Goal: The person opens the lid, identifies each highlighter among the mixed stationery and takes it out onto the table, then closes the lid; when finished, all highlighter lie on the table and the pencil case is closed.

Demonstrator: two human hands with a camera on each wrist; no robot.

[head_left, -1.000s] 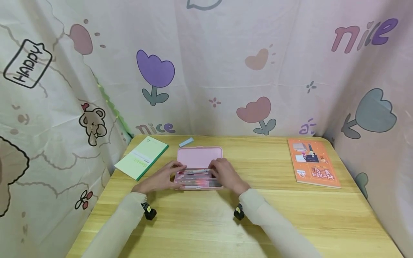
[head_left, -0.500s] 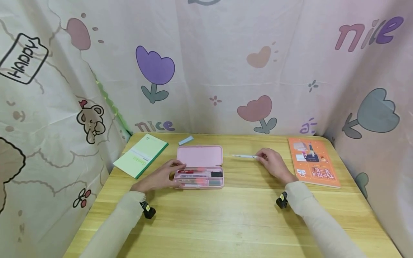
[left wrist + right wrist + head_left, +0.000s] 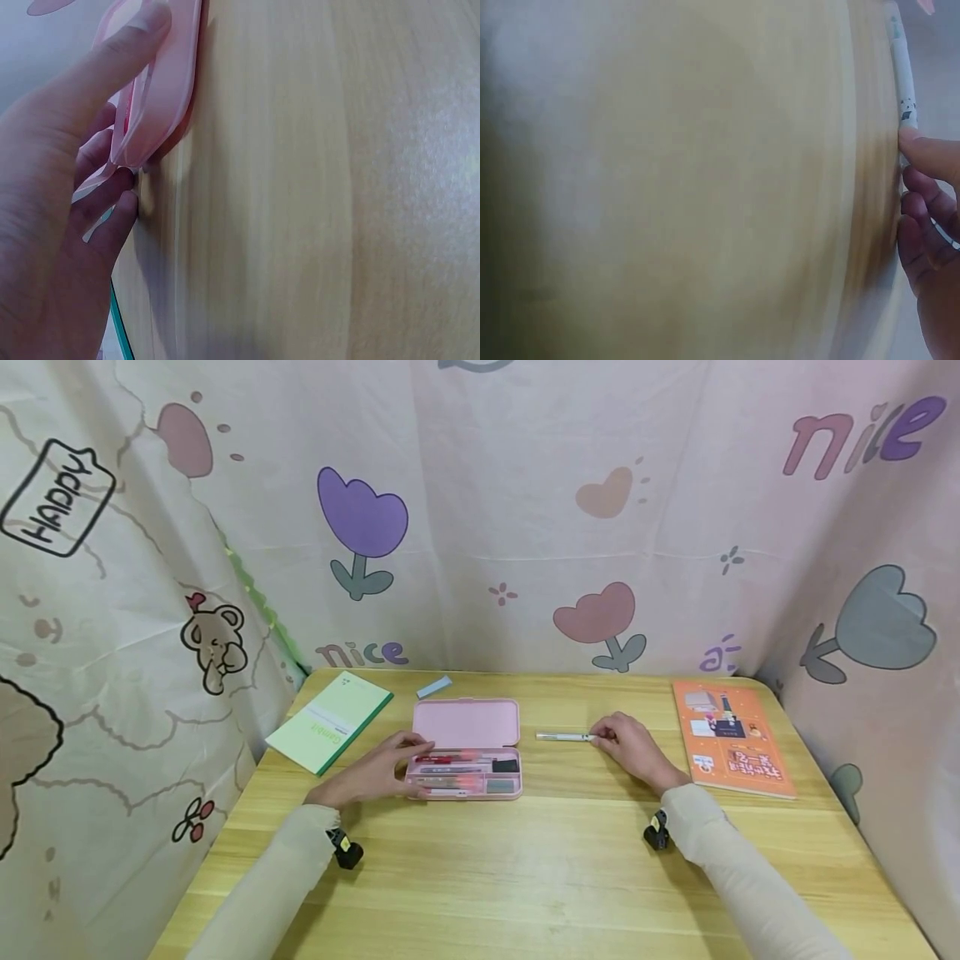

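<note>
An open pink pencil case (image 3: 465, 723) lies on the wooden table, its lid folded back toward the curtain. Inside are several pens (image 3: 450, 770), a black block (image 3: 506, 766) and a grey block (image 3: 501, 786). My left hand (image 3: 367, 770) grips the case's left end; in the left wrist view the thumb lies over the near side of the case (image 3: 161, 97), with fingers around its end. To the right of the case, my right hand (image 3: 633, 747) pinches a slim white pen (image 3: 558, 737) by its right end. The right wrist view shows that pen (image 3: 903, 75) between thumb and fingers, close over the tabletop.
A pale green notebook (image 3: 322, 727) lies left of the case, and a small light blue bar (image 3: 433, 687) sits behind it. An orange book (image 3: 731, 739) rests at the right edge. Patterned curtains (image 3: 480, 527) hang around the table (image 3: 510, 877).
My right hand has drawn the white pen out of the case and carried it right, then slightly nearer me. The left hand keeps its grip on the case.
</note>
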